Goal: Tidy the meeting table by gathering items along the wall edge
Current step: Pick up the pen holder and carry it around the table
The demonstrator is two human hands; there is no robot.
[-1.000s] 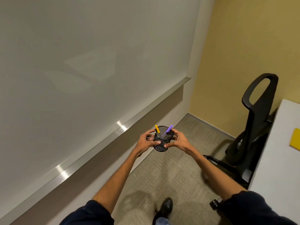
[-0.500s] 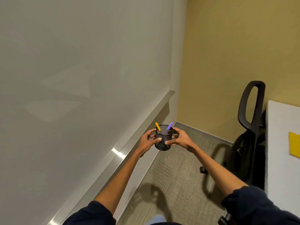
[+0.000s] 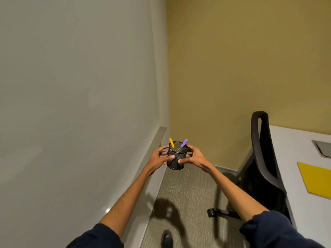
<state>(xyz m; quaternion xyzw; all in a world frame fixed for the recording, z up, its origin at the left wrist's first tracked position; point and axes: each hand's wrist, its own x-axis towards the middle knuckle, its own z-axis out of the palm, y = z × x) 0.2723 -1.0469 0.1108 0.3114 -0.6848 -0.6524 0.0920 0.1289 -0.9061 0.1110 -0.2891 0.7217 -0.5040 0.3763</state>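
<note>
Both hands, the left hand (image 3: 160,157) and the right hand (image 3: 192,157), are clamping the round black wire-mesh pen cup (image 3: 177,157) from opposite sides, carrying it in mid-air over the grey carpet (image 3: 189,190), well apart from the white tabletop (image 3: 293,158); it is probably light and stiff; the orange pen (image 3: 171,143) and purple pen (image 3: 184,143) are leaning loose inside, so gripping the walls upright seems safest; a black office chair (image 3: 259,158) is standing at the tabletop's near edge, with a flat yellow folder (image 3: 315,181) lying further in.

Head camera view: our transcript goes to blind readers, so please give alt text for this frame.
Both hands, left and right, hold a black wire-mesh pen cup above carpet, with an orange pen and a purple pen inside. A black office chair and a white table bearing a yellow folder are at right.
</note>
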